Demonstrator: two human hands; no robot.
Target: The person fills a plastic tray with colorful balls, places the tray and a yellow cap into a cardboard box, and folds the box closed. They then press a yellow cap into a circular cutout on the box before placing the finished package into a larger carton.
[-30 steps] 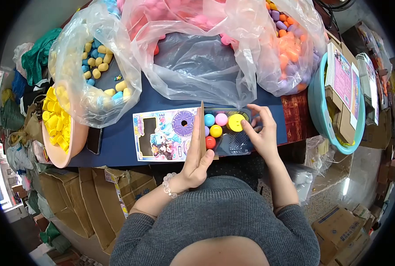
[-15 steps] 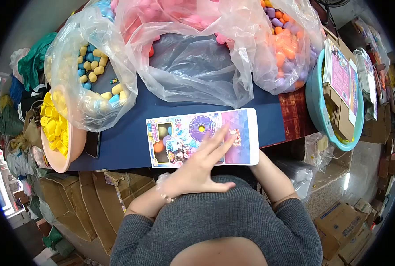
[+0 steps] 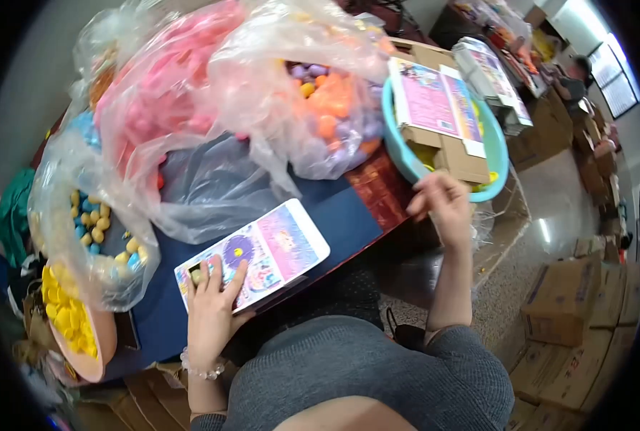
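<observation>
A closed printed toy package [image 3: 262, 253] with a purple disc and pink panel lies on the blue table top [image 3: 338, 219] near its front edge. My left hand [image 3: 212, 309] rests on the package's left end, fingers spread over it. My right hand [image 3: 442, 205] is raised off to the right, fingers loosely curled, holding nothing, just below the rim of a teal basin [image 3: 400, 154]. The basin holds stacked flat cardboard cards [image 3: 435, 115] with pink printed faces.
Clear plastic bags hold coloured capsules: orange and purple [image 3: 327, 108], pink [image 3: 169, 93], yellow and blue [image 3: 94, 223]. A pink bowl [image 3: 83, 355] of yellow caps sits at the left. Cardboard boxes [image 3: 586, 302] stand on the floor to the right.
The card flap was folded shut over the balls in the tray. My right hand left the package and rose toward the teal basin. My head turned right.
</observation>
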